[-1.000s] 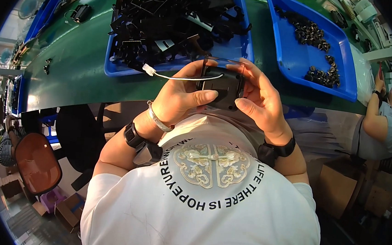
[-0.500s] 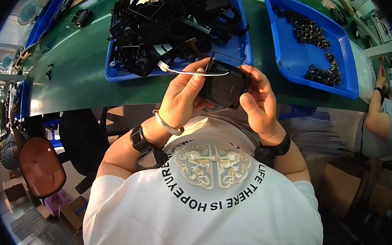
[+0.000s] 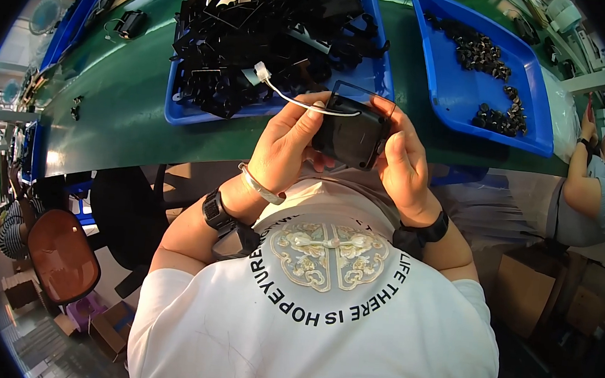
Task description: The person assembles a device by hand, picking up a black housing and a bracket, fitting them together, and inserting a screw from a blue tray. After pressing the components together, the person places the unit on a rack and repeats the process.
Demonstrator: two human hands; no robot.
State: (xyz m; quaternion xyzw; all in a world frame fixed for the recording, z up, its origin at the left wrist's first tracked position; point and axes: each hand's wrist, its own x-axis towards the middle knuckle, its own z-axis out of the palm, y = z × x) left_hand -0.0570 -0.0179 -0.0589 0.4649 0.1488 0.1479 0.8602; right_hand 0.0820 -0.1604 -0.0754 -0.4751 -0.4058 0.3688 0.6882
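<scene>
A black plastic housing (image 3: pixel 349 139) is between my two hands, just in front of the table edge. My left hand (image 3: pixel 283 143) is closed on its left side, the thumb lying by a thin white cable (image 3: pixel 288 99). That cable comes off the housing's upper face and ends in a white connector plug (image 3: pixel 262 72) that sticks up freely. At the housing's far end stands a thin, dark-edged rectangular frame (image 3: pixel 364 94), see-through in the middle. My right hand (image 3: pixel 405 165) grips the right side, thumb along the edge; its fingers are partly hidden behind the housing.
A blue tray (image 3: pixel 201 118) heaped with black brackets and metal plates lies beyond my hands. To its right, another blue tray (image 3: pixel 459 95) holds small dark parts. A small black device (image 3: pixel 129 25) sits at left on the green table (image 3: pixel 117 103). Another person (image 3: pixel 587 183) is far right.
The cable's plug has swung upward, away from my left hand. The housing has shifted very slightly right, and my right thumb has moved up along its edge.
</scene>
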